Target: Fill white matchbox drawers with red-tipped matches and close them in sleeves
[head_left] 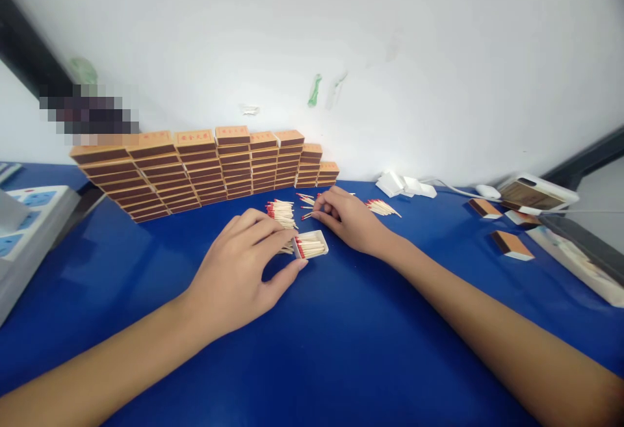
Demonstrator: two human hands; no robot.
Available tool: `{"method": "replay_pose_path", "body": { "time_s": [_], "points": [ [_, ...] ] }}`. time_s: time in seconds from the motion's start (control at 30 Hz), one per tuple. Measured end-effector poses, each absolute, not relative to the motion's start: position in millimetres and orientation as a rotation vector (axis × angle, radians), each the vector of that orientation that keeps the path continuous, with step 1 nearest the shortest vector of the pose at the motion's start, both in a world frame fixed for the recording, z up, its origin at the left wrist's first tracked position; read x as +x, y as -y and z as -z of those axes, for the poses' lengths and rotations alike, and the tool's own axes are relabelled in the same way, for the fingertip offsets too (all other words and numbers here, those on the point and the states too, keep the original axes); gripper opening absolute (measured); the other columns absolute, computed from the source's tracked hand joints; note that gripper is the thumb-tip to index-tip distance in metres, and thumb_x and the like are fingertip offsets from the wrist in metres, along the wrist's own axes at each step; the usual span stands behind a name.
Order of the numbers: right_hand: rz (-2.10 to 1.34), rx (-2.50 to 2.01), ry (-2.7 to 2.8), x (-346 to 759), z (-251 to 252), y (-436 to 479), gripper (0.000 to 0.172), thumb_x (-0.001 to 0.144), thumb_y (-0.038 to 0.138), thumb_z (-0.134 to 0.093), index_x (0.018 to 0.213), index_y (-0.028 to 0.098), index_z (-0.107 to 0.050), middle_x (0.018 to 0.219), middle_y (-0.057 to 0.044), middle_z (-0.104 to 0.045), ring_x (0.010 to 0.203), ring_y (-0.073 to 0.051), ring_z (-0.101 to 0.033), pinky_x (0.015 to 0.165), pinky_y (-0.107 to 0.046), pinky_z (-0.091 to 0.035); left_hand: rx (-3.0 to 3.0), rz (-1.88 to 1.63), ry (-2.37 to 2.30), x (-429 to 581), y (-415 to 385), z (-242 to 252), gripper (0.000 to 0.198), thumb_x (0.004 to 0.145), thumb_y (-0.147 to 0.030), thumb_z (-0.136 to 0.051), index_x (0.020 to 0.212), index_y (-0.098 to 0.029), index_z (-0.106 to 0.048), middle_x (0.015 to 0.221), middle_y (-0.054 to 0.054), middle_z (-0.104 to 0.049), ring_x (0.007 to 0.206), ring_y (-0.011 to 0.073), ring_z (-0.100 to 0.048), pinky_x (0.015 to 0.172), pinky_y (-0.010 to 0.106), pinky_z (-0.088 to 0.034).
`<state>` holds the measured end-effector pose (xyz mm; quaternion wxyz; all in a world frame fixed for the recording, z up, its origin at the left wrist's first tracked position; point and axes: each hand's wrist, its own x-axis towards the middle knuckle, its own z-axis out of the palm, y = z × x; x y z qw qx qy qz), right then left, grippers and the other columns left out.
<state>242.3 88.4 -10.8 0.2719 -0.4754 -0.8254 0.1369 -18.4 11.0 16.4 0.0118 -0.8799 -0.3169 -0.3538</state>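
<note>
My left hand (pixel 241 264) rests on the blue table (pixel 341 336), its thumb and fingers closed around a small white matchbox tray (pixel 311 245) filled with red-tipped matches. My right hand (pixel 347 218) lies just behind the tray, fingers curled in a pinch on loose matches (pixel 307 201) scattered on the table. A pile of matches (pixel 281 211) lies between the hands, and another small bunch of matches (pixel 383 207) lies to the right of my right hand.
Rows of stacked orange-brown matchboxes (pixel 205 164) stand against the white wall. White empty trays (pixel 404 185) and a few single matchboxes (pixel 511 245) lie at the right. A power strip (pixel 29 219) sits at the left edge; flat packages (pixel 560 219) and a cable at far right.
</note>
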Motion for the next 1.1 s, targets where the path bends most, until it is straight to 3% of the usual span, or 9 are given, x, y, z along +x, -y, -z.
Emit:
{"method": "replay_pose_path", "body": {
  "time_s": [0.33,0.5,0.7,0.87,1.1],
  "points": [
    [-0.356,-1.250,2.234,242.5,10.7,-89.7,0.007,0.101,0.019,-0.067,0.107,0.022,-0.068,0.094,-0.001,-0.056,0.073,-0.015,-0.051,0.073,-0.030,-0.041,-2.736,1.110,1.001,-17.8,-10.5,-17.1,0.024,0.099,-0.030,-0.074,0.119,-0.016,-0.074,0.106,0.008,-0.077,0.100,0.0254,-0.064,0.088,0.046,-0.058],
    [-0.342,-1.274,2.261,243.4,11.6,-91.2,0.007,0.103,0.021,-0.065,0.097,0.020,-0.067,0.092,-0.002,-0.058,0.078,-0.017,-0.054,0.073,-0.029,-0.041,-2.731,1.096,0.987,-18.2,-10.1,-16.7,0.024,0.100,-0.030,-0.073,0.119,-0.016,-0.074,0.107,0.008,-0.077,0.102,0.0265,-0.065,0.089,0.047,-0.058],
    [-0.298,-1.247,2.318,248.3,4.0,-85.0,0.011,0.106,0.018,-0.058,0.097,0.020,-0.063,0.098,-0.005,-0.061,0.086,-0.019,-0.059,0.079,-0.031,-0.045,-2.739,1.097,0.998,-18.1,-10.3,-17.0,0.027,0.099,-0.031,-0.075,0.121,-0.016,-0.074,0.108,0.009,-0.078,0.102,0.0264,-0.065,0.089,0.046,-0.058],
    [-0.303,-1.239,2.330,250.3,0.5,-80.0,0.002,0.105,0.021,-0.064,0.104,0.020,-0.065,0.099,-0.004,-0.059,0.084,-0.018,-0.059,0.078,-0.031,-0.046,-2.748,1.099,0.994,-18.3,-10.7,-17.3,0.026,0.099,-0.032,-0.074,0.120,-0.015,-0.074,0.107,0.008,-0.078,0.101,0.0254,-0.065,0.089,0.046,-0.058],
    [-0.260,-1.323,2.396,246.1,2.4,-79.2,0.011,0.107,0.017,-0.057,0.099,0.020,-0.062,0.101,-0.006,-0.061,0.086,-0.019,-0.060,0.079,-0.032,-0.046,-2.741,1.084,0.994,-18.3,-10.3,-16.5,0.024,0.099,-0.030,-0.074,0.120,-0.017,-0.074,0.107,0.008,-0.078,0.102,0.0263,-0.065,0.089,0.046,-0.058]
  ]
}}
